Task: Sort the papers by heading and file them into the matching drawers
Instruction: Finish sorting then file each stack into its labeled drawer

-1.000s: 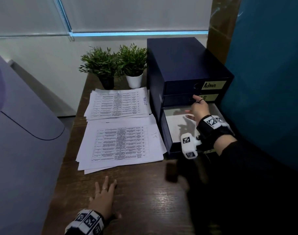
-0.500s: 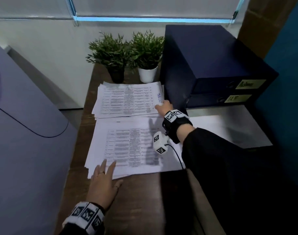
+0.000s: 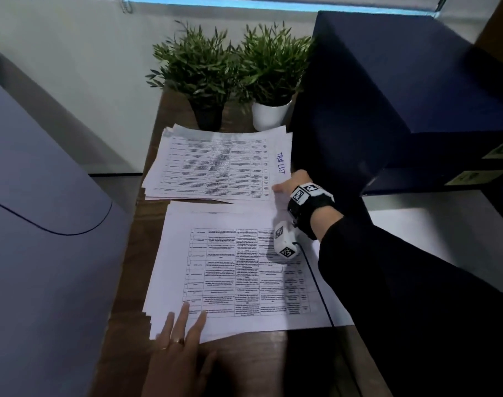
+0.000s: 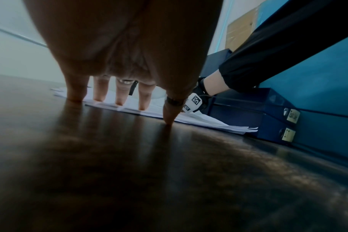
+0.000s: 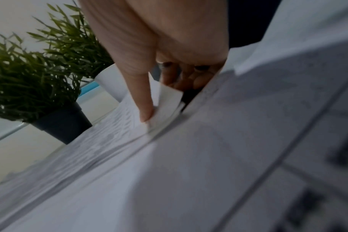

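Two stacks of printed sheets lie on the dark wooden table (image 3: pixel 244 365). The far stack (image 3: pixel 216 164) has "TASK LIST" handwritten on it. My right hand (image 3: pixel 290 183) pinches that stack's near right corner (image 5: pixel 165 97), thumb on top and fingers underneath. The near stack (image 3: pixel 230 267) lies in front of it, and my left hand (image 3: pixel 181 336) rests flat with straight fingers (image 4: pixel 119 100) on its front edge. The navy drawer cabinet (image 3: pixel 387 96) stands at the right with yellow labels (image 3: pixel 499 150), and its lower drawer (image 3: pixel 433 200) is pulled out with white paper inside.
A black-potted plant (image 3: pixel 208 116) and a white-potted plant (image 3: pixel 269 114) stand behind the far stack, against the wall. A large grey-purple surface (image 3: pixel 44 224) borders the table's left edge. A teal partition (image 4: pixel 318 78) rises behind the cabinet.
My right hand left the open drawer and moved left to the far stack's corner, which it now pinches. My left hand slid forward onto the near stack. The view moved closer.
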`<state>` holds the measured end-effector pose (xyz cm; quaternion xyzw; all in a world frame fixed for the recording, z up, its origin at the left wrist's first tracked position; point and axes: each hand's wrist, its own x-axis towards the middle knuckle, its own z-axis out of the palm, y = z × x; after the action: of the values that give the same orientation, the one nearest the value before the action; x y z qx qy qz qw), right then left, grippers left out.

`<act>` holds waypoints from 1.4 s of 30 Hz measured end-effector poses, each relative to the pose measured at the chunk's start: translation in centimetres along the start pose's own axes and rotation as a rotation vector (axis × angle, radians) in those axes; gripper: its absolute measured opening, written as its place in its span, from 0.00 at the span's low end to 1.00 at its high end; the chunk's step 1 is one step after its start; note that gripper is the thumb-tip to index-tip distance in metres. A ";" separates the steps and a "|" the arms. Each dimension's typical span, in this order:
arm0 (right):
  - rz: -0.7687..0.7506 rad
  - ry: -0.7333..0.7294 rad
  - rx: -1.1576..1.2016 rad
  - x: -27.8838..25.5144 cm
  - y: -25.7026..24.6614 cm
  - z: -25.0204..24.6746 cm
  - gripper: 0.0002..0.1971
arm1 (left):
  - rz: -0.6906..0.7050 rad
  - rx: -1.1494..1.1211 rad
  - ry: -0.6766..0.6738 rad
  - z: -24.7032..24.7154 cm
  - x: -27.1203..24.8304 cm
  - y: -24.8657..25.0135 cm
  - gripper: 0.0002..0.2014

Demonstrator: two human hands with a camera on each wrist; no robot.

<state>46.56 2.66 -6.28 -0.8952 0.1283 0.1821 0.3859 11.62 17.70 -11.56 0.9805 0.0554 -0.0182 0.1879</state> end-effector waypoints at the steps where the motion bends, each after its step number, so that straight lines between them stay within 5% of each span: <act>1: -0.013 -0.001 0.031 -0.1 0.1 -0.2 0.10 | -0.004 0.010 0.021 0.1 0.1 0.1 0.30; 5: -0.085 -0.008 0.146 -0.4 -0.5 -0.3 0.17 | -0.021 0.060 0.039 0.5 0.6 -0.1 0.29; 8: -0.167 0.019 0.265 -1.8 -2.0 -1.1 0.11 | -0.034 0.135 0.004 0.0 0.8 0.2 0.28; 11: -0.262 0.042 0.380 -4.4 -3.6 -2.3 0.15 | -0.092 0.130 -0.130 -0.7 0.5 0.1 0.26; 14: -0.332 0.027 0.495 -8.8 -3.7 -4.1 0.16 | -0.150 0.036 -0.247 -3.0 0.0 1.5 0.46; 16: -0.361 -0.024 0.599 -12.8 -2.5 -5.7 0.16 | -0.295 -0.240 -0.105 -5.1 -0.5 2.5 0.47; 18: -0.396 -0.097 0.670 -17.4 -0.3 -7.9 0.16 | -0.398 -0.730 0.014 -8.7 -0.5 3.8 0.26; 20: -0.437 -0.177 0.705 -21.5 2.5 -10.3 0.16 | -0.471 -1.103 0.257 -11.7 -0.7 3.5 0.18; 22: -0.465 -0.250 0.739 -24.7 5.9 -12.5 0.17 | -0.452 -1.544 0.278 -14.6 -1.2 3.1 0.23; 24: -0.486 -0.288 0.756 -27.1 9.3 -14.4 0.16 | -0.372 -1.857 0.142 -16.8 -2.1 2.6 0.39; 26: -0.504 -0.299 0.725 -29.0 12.3 -15.9 0.15 | -0.308 -1.836 -0.041 -18.0 -3.2 3.4 0.39; 28: -0.480 -0.308 0.732 -30.5 14.9 -17.2 0.16 | -0.253 -1.677 -0.109 -17.7 -4.5 4.6 0.29; 30: -0.452 -0.333 0.733 -31.6 16.9 -17.9 0.18 | -0.210 -1.505 -0.071 -17.0 -5.7 6.3 0.26; 33: -0.464 -0.367 0.686 -33.0 18.4 -18.0 0.35 | -0.156 -1.330 0.074 -15.7 -7.2 9.2 0.20; 36: -0.503 -0.284 0.763 -34.3 18.7 -17.8 0.24 | -0.145 -1.202 0.239 -15.2 -8.0 11.7 0.11; 40: -0.481 -0.183 0.743 -34.4 21.5 -16.7 0.34 | -0.211 -1.238 0.313 -12.8 -9.3 11.7 0.13; 42: -0.422 -0.194 0.631 -34.0 23.0 -15.6 0.30 | -0.192 -1.210 0.283 -11.0 -10.0 11.5 0.17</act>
<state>10.92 -21.24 3.28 -0.7179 -0.0460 0.1342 0.6815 3.14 10.16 3.47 0.6841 0.1680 0.1297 0.6978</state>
